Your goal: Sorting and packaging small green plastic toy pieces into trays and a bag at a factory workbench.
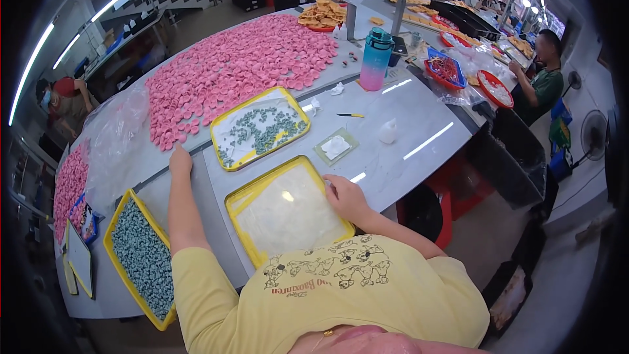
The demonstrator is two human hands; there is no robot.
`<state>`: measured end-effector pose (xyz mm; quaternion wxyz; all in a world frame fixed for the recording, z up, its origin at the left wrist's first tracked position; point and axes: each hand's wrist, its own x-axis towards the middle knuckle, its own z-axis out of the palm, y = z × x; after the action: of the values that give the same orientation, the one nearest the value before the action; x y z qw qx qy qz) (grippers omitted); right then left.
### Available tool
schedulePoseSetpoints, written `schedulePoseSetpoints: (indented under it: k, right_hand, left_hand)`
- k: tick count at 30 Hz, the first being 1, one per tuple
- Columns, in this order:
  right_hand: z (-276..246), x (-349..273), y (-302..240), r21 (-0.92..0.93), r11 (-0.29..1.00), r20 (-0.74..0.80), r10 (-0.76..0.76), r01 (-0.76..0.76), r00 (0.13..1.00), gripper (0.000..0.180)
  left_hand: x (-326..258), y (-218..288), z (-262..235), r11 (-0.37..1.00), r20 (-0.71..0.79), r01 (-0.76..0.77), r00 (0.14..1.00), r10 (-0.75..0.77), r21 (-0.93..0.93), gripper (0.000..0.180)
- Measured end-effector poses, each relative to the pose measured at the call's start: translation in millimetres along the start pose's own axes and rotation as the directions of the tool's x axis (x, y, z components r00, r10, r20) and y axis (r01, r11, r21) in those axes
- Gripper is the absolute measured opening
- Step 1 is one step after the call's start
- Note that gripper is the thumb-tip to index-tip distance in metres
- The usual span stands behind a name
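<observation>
My left hand (180, 160) reaches forward to the near edge of a wide spread of small pink cup-shaped pieces (242, 52). Its fingers are drawn together and touch the nearest pieces; whether one is between them is hidden. My right hand (348, 198) is closed at the right rim of a yellow tray (237, 223) lined with a clear plastic sheet (288, 206). A small pale bit shows at its fingertips, too small to name. Beyond lies a second yellow tray (216, 136) with small grey-green pieces (275, 128) scattered on white lining.
At left, a deep yellow tray (116, 213) is full of grey-green pieces. Clear plastic bags (118, 124) lie behind it. A blue-pink bottle (375, 59), a yellow-black knife (350, 115), a green square pad (324, 151) and a white lump (388, 132) stand right. Other people sit farther off.
</observation>
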<state>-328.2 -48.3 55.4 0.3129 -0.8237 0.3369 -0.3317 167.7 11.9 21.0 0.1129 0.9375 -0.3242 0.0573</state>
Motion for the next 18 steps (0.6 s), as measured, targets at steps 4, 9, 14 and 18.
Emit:
schedulePoseSetpoints:
  k: [4, 9, 14, 18]
  right_hand:
    - [-3, 1, -4, 0.014, 0.997, 0.061, 0.072, -0.073, 0.996, 0.027]
    - [14, 7, -8, 0.018, 0.999, 0.086, -0.031, 0.030, 0.996, 0.027]
    - [18, 21, -18, -0.133, 0.991, 0.192, 0.003, 0.023, 0.981, 0.027]
    - [32, 58, -73, -0.016, 0.981, 0.264, -0.184, 0.195, 0.947, 0.023]
  left_hand:
    - [0, -3, 7, 1.000, -0.034, -0.005, 0.999, 0.006, 0.024, 0.025]
    - [3, -44, 18, 0.998, -0.216, 0.001, 0.976, -0.014, -0.056, 0.022]
    - [-5, -53, -9, 0.634, -0.256, 0.235, 0.771, -0.583, -0.737, 0.017]
    - [-63, -48, -44, -0.888, 0.597, -0.012, 0.735, -0.320, -0.460, 0.015]
